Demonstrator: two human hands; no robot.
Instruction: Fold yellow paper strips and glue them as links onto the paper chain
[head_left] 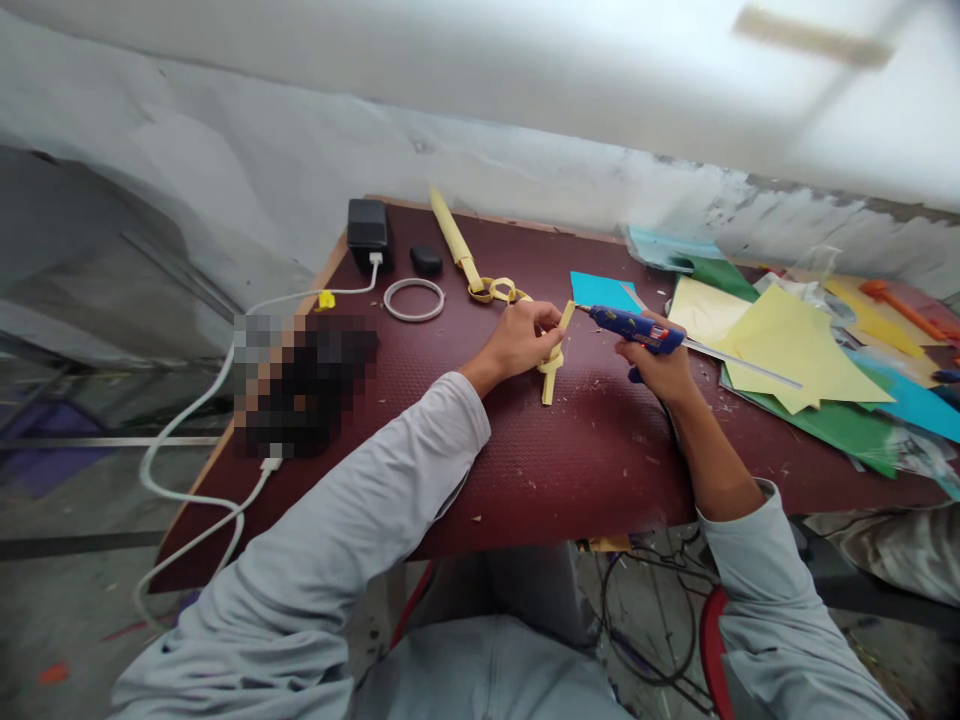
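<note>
Pinched in my left hand (519,340) is a yellow paper strip (550,385), one end pointing up past the fingertips and the other hanging down to the table. My right hand (664,365) grips a blue hot glue gun (630,327), whose nozzle touches or nearly touches the strip's upper end. A clear glue stick (750,365) sticks out of the gun's back. Behind my left hand, linked yellow paper loops (495,290) run to a rolled yellow paper tube (452,230). The left fingers partly hide where the strip and loops meet.
To the right lie yellow paper sheets (795,340), green sheets (825,430) and a blue piece (600,290). At the left are a black power block (367,230), a white cable (217,385), a grey ring (414,300) and a small black object (426,260). A wall stands behind the table.
</note>
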